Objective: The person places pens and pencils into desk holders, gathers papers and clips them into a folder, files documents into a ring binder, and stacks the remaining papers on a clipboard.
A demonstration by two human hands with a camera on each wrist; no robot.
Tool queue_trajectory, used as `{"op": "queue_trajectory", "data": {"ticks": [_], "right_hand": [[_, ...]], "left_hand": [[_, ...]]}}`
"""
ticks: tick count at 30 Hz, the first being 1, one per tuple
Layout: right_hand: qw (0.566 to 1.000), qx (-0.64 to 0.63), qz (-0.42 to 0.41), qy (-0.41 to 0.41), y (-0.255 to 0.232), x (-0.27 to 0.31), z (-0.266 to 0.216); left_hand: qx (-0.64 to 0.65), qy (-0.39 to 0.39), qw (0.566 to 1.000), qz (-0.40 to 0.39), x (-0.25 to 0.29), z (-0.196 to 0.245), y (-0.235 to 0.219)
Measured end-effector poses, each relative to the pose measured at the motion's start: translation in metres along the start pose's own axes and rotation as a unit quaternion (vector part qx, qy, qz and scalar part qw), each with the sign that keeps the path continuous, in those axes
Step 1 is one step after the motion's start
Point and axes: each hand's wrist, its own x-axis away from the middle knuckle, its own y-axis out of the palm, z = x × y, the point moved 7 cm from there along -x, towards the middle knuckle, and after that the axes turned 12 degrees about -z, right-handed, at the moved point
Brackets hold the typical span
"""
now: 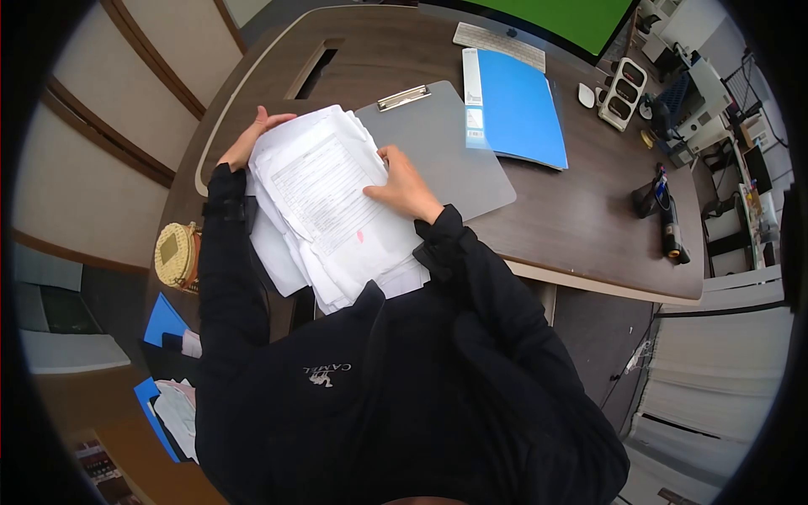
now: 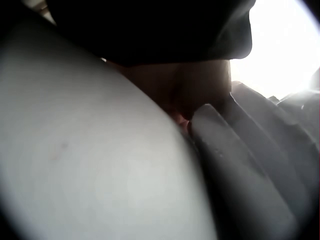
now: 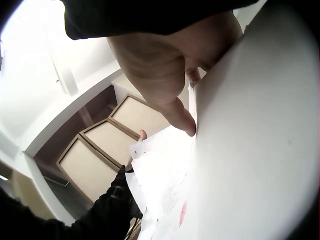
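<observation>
A thick, uneven stack of papers [image 1: 316, 198] lies in front of the body, its top sheet printed with a table and marked with a red smudge. At the upper left edge of the stack, my left hand [image 1: 247, 141] rests with its thumb raised and its fingers reaching along the far edge, partly hidden by the sheets. My right hand [image 1: 406, 187] grips the right edge, thumb on the top sheet and fingers at the side. The right wrist view shows that thumb [image 3: 182, 120] against the paper. Pale sheets [image 2: 240, 165] fill much of the dark left wrist view.
A grey clipboard [image 1: 438, 160] lies right of the stack, with a blue folder [image 1: 518, 109] overlapping it. Farther back are a keyboard [image 1: 501, 46], a monitor [image 1: 555, 21], a mouse [image 1: 586, 95] and a power strip [image 1: 623, 94]. A woven container [image 1: 177, 257] stands at left.
</observation>
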Motion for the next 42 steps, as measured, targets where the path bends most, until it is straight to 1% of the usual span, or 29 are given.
{"op": "queue_trajectory", "data": {"ticks": [2,4,5,7,9,10,11,12,13,16,18,19,21,22,23,24,25,27,28,30,31,33,34,35,37,38,39,40,42], "right_hand": [[1.000,-0.003,-0.014,0.004,0.003,0.002,-0.004],[1.000,-0.006,-0.027,0.007,0.008,0.003,-0.005],[0.999,-0.018,-0.029,-0.018,0.012,0.002,-0.006],[0.998,-0.031,-0.028,-0.044,0.017,0.003,-0.009],[0.992,-0.050,0.019,-0.114,0.014,0.007,-0.020],[0.992,-0.051,0.023,-0.113,0.016,0.008,-0.021],[0.979,-0.153,0.025,-0.131,0.015,0.010,-0.021],[0.956,-0.253,0.026,-0.148,0.014,0.011,-0.021],[0.956,-0.253,0.029,-0.148,0.010,0.014,-0.025],[0.961,-0.205,-0.011,-0.184,-0.008,0.024,-0.060],[0.966,-0.005,0.031,-0.255,-0.025,0.039,-0.092],[0.966,-0.004,0.030,-0.257,-0.036,0.047,-0.106],[0.981,-0.110,-0.033,-0.155,-0.052,0.059,-0.116],[0.975,-0.125,0.028,-0.180,-0.067,0.069,-0.122],[0.975,-0.123,0.027,-0.182,-0.078,0.076,-0.126],[0.975,-0.117,0.079,-0.172,-0.097,0.086,-0.125],[0.972,-0.112,0.132,-0.161,-0.116,0.097,-0.123],[0.955,-0.153,0.203,-0.150,-0.147,0.112,-0.113],[0.955,-0.154,0.204,-0.151,-0.154,0.113,-0.111],[0.927,-0.155,0.270,-0.208,-0.173,0.122,-0.111],[0.927,-0.155,0.271,-0.208,-0.179,0.120,-0.102],[0.942,-0.112,0.266,-0.173,-0.185,0.112,-0.075],[0.953,-0.131,0.250,-0.114,-0.189,0.110,-0.058],[0.953,-0.131,0.250,-0.113,-0.193,0.108,-0.045],[0.916,-0.274,0.268,-0.119,-0.200,0.102,-0.012],[0.910,-0.292,0.267,-0.128,-0.203,0.101,-0.005],[0.910,-0.292,0.265,-0.128,-0.204,0.101,-0.001],[0.909,-0.291,0.271,-0.121,-0.205,0.102,0.003],[0.909,-0.290,0.278,-0.115,-0.206,0.102,0.007]], "left_hand": [[0.051,-0.032,0.998,-0.006,0.002,-0.008,-0.004],[-0.217,-0.080,0.968,-0.100,-0.001,-0.010,-0.005],[-0.218,-0.079,0.968,-0.101,-0.001,-0.014,-0.008],[-0.324,-0.096,0.934,-0.112,0.013,0.003,0.012],[-0.330,-0.100,0.934,-0.091,0.024,0.016,0.017],[-0.352,-0.084,0.930,-0.072,0.033,0.031,0.017],[-0.373,-0.066,0.924,-0.053,0.042,0.046,0.017],[-0.333,-0.021,0.941,-0.053,0.054,0.060,0.020],[-0.290,0.000,0.956,-0.051,0.067,0.074,0.024],[-0.317,0.038,0.948,-0.024,0.100,0.132,0.047],[-0.369,0.074,0.924,-0.064,0.113,0.170,0.076],[-0.369,0.075,0.925,-0.061,0.115,0.185,0.084],[-0.442,0.158,0.882,-0.040,0.119,0.218,0.104],[-0.442,0.159,0.882,-0.037,0.115,0.221,0.109],[-0.428,0.211,0.878,0.039,0.113,0.232,0.105],[-0.410,0.261,0.867,0.114,0.112,0.241,0.102],[-0.410,0.262,0.866,0.115,0.098,0.240,0.106],[-0.287,0.483,0.782,0.271,0.104,0.253,0.106],[-0.232,0.456,0.826,0.235,0.093,0.245,0.107],[-0.197,0.473,0.830,0.220,0.063,0.220,0.115],[-0.160,0.489,0.832,0.207,0.051,0.206,0.119],[-0.159,0.343,0.904,0.198,0.026,0.177,0.127],[-0.129,0.372,0.907,0.150,0.013,0.169,0.125],[-0.128,0.372,0.907,0.150,0.006,0.157,0.118],[-0.224,0.262,0.904,0.251,-0.003,0.124,0.088],[-0.249,0.211,0.904,0.276,-0.004,0.105,0.080],[-0.249,0.210,0.904,0.277,-0.010,0.075,0.065],[-0.293,0.107,0.909,0.277,-0.023,0.027,0.043],[-0.358,-0.083,0.898,0.242,-0.029,-0.018,0.036]]}}
